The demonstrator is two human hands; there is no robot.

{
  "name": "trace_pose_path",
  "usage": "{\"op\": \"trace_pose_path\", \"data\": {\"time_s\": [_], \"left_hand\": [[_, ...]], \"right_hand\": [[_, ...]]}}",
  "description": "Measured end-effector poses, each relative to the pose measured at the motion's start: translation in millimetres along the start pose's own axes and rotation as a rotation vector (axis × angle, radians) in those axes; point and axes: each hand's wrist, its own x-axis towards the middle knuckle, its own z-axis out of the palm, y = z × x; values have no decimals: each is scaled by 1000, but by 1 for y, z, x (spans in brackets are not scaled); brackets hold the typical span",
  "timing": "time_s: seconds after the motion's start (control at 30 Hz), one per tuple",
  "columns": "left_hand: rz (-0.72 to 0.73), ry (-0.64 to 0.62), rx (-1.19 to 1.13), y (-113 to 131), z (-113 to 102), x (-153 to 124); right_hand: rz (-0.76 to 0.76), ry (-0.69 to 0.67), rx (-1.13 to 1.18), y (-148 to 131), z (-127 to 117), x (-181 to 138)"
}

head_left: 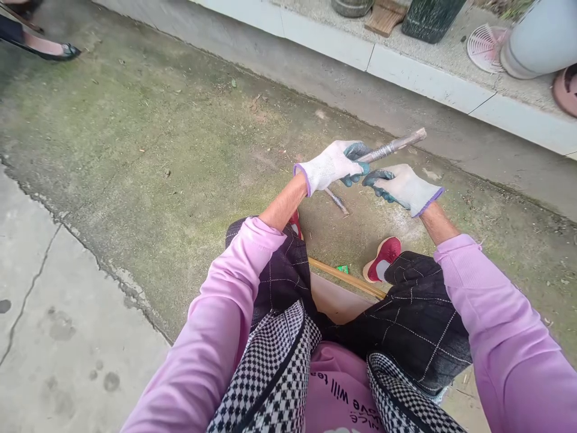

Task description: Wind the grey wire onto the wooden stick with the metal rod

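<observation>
My left hand, in a white knit glove with a blue-green coated palm, is closed around a greyish rod. Shiny wire-like coils circle the rod just beyond my fingers, and its far end points up and right. My right hand, gloved the same way, is just below the rod with its fingers curled together toward my left hand. Whatever may be between those fingers is hidden. Below my left hand, a second, thinner rod with a brownish end shows against the ground, its upper part covered by the glove.
A wooden bar crosses between my knees, near my red shoe and a small green wrapper. Along the white-tiled ledge stand a dark container, a wooden block and a pale bucket. Another person's foot is at upper left.
</observation>
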Motion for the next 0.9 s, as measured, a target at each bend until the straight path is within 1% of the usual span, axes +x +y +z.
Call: {"op": "trace_pose_path", "data": {"time_s": [0.2, 0.3, 0.47, 0.6, 0.7, 0.83, 0.9], "left_hand": [[-84, 107, 105, -6, 1, 7], [-92, 132, 62, -9, 3, 11], [-99, 96, -159, -4, 2, 7], [-106, 24, -234, 3, 4, -1], [-93, 9, -209, -2, 6, 2], [-81, 91, -61, -18, 7, 14], [-107, 99, -5, -24, 6, 17]], "right_hand": [[-43, 4, -39, -6, 1, -14], [-48, 26, -35, -9, 3, -16], [-31, 51, 21, -11, 5, -13], [-39, 61, 20, -7, 8, -11], [-43, 47, -18, -5, 10, -9], [-58, 19, -146, -4, 10, -8], [-71, 18, -203, -4, 10, -8]]}}
